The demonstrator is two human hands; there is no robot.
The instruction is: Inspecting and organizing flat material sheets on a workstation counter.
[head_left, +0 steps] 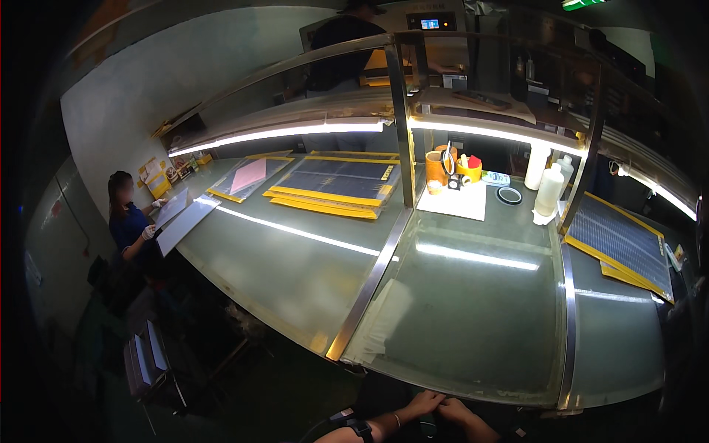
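At the lower edge, just in front of the glass-topped table (480, 317), my left hand (424, 403) and my right hand (456, 410) come together with the fingertips touching. Both have curled, closed fingers; anything between them is too small or hidden to make out. A thin band circles my left wrist, and a dark strap (360, 427) crosses the forearm farther back. Neither hand rests on the glass.
Yellow-edged dark sheets (332, 181) lie at the back left, others (620, 240) at the right. White bottles (550, 188), an orange cup (436, 168) and a magnifier (447, 159) stand behind a white sheet (461, 203). Metal posts (401, 118) carry lamps. A co-worker (131, 221) holds panels at left.
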